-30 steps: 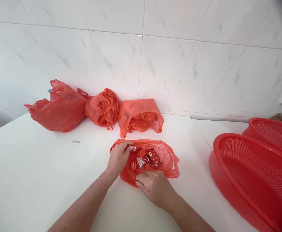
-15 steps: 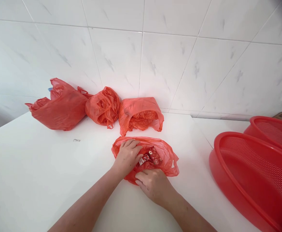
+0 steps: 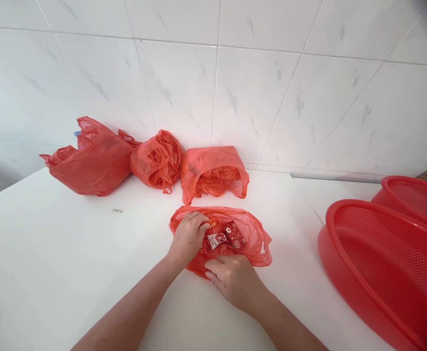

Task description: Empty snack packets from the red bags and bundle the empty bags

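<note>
A thin red plastic bag point(image 3: 255, 229) lies on its side with its mouth spread toward me. My left hand point(image 3: 189, 238) reaches into its left part, fingers closed at a small orange packet point(image 3: 213, 224) with pale print. My right hand point(image 3: 235, 278) is curled around the near edge of the bag, pinching the plastic. Between the hands, inside the bag, are a small red and white packet point(image 3: 217, 239) and a dark red packet with flower prints point(image 3: 236, 235). My left fingertips are partly hidden.
Along the tiled wall stand three red plastic bags: a bulky one point(image 3: 89, 168), a round bundle point(image 3: 157, 161) and a folded-open one point(image 3: 215, 158). Two red mesh baskets point(image 3: 345, 273) are at the right. A small scrap point(image 3: 117, 211) lies on the white table point(image 3: 70, 253).
My left hand has drawn back slightly to the left, and the orange packet now shows at its fingertips. More of the red and white packet is uncovered. My right hand stays on the bag's edge.
</note>
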The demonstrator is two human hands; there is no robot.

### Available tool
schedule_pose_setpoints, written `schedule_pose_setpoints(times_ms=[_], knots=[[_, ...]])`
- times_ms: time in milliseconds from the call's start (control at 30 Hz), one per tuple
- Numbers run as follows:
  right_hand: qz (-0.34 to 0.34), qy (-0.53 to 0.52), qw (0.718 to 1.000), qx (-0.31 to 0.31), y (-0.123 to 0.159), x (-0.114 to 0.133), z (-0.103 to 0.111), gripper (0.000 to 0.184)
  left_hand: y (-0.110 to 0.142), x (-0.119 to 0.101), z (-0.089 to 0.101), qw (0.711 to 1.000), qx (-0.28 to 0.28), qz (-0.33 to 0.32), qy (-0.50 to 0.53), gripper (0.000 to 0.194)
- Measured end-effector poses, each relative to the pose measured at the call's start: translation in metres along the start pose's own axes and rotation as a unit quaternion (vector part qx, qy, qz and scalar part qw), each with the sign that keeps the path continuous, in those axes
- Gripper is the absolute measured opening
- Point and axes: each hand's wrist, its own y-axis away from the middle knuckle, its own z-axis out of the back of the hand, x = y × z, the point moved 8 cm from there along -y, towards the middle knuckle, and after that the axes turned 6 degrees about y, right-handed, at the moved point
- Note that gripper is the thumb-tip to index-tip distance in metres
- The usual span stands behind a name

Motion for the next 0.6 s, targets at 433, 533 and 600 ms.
schedule_pose_setpoints(times_ms=[433, 533, 600], knots=[[0.008, 0.001, 1.0, -0.005, 0.001, 0.001, -0.004, 0.015, 0.037, 0.01, -0.016, 0.98, 0.154, 0.025, -0.126, 0.027], [0.006, 0.002, 1.0, 0.006, 0.0, 0.002, -0.006, 0.015, 0.038, 0.012, -0.019, 0.976, 0.167, 0.023, -0.139, 0.026], [0.001, 0.004, 1.0, 0.012, 0.0, 0.001, -0.007, 0.016, 0.037, 0.011, -0.019, 0.975, 0.174, 0.024, -0.138, 0.024]])
